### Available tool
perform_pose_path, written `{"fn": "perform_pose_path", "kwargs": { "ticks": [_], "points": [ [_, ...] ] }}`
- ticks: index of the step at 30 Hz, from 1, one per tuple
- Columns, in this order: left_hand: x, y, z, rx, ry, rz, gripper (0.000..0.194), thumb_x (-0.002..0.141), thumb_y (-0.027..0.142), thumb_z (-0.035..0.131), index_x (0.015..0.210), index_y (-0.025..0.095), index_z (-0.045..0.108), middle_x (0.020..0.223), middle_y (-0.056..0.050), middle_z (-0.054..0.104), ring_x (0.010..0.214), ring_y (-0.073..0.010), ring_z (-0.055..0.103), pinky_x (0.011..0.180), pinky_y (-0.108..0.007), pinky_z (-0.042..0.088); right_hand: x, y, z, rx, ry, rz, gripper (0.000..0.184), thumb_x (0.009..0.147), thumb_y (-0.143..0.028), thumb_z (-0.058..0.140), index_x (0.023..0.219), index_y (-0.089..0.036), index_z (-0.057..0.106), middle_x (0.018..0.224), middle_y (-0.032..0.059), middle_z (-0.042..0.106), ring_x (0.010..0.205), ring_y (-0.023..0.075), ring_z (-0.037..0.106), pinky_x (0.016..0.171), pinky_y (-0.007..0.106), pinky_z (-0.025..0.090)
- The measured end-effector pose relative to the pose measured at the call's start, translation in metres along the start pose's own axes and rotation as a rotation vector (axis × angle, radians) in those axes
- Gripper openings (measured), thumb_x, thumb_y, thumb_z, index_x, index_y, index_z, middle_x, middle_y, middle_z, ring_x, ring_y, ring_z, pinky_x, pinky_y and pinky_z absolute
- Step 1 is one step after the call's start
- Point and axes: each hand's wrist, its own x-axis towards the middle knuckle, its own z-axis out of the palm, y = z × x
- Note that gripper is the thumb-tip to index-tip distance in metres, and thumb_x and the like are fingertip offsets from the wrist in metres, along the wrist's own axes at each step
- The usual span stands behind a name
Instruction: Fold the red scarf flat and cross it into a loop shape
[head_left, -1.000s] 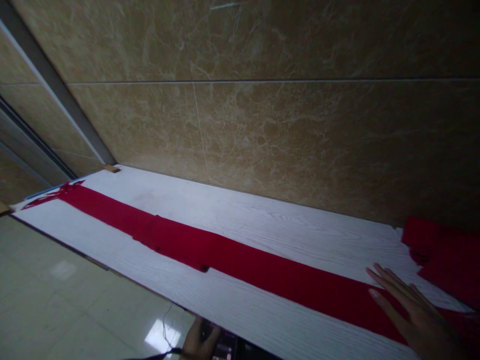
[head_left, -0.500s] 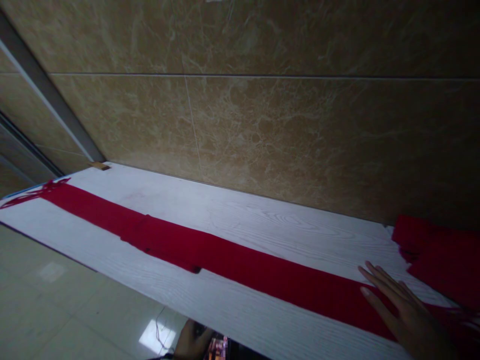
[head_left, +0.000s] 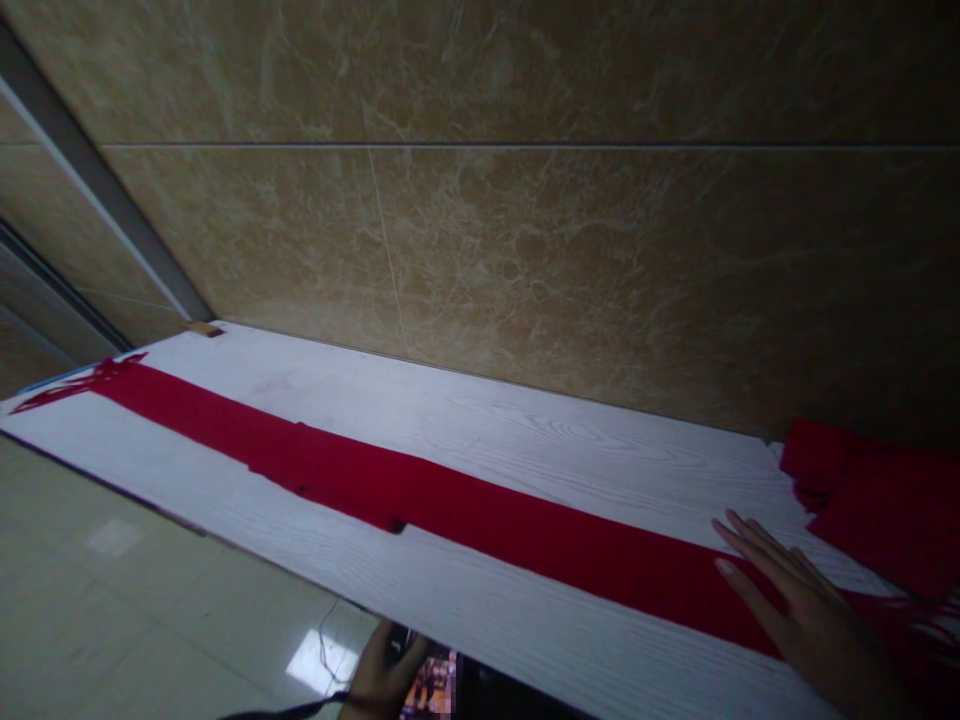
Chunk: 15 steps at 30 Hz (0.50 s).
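Note:
A long red scarf (head_left: 525, 535) with fringed ends lies stretched along the white table. A wider, overlapping section shows near its middle. My right hand (head_left: 802, 610) rests on the scarf's near right part, fingers extended and slightly spread, gripping nothing. Below the table's front edge, my left hand (head_left: 379, 675) is wrapped around a phone (head_left: 431, 685) with a lit screen. The lower part of this hand is cut off by the frame. A dark cable (head_left: 285, 712) runs beside it.
A folded pile of red cloth (head_left: 885, 500) sits at the table's right, against the brown marbled wall (head_left: 525, 250). A small brown piece (head_left: 202, 327) lies at the far left corner. The white table (head_left: 510, 420) ends above a tiled floor (head_left: 112, 600).
The view has shifted slightly, and more of the phone and cable shows at the bottom. My right hand stays spread over the scarf, which keeps its layout.

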Motion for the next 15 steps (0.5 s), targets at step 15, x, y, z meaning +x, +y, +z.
{"fn": "perform_pose_path", "kwargs": {
  "ticks": [15],
  "points": [
    [0.000, 0.013, -0.002, 0.010, 0.002, 0.018, 0.047, 0.067, 0.066, 0.070, 0.079, 0.021, 0.065, 0.078, -0.010, 0.074, 0.097, -0.0343, 0.073, 0.086, -0.040, 0.060, 0.001, 0.000, 0.000, -0.002, 0.010, -0.027, 0.074, 0.091, -0.079, 0.042, 0.139, -0.026, 0.063, 0.151, 0.0114, 0.056, 0.144, 0.0359, 0.048, 0.118, 0.065, 0.038]
  ]
}}
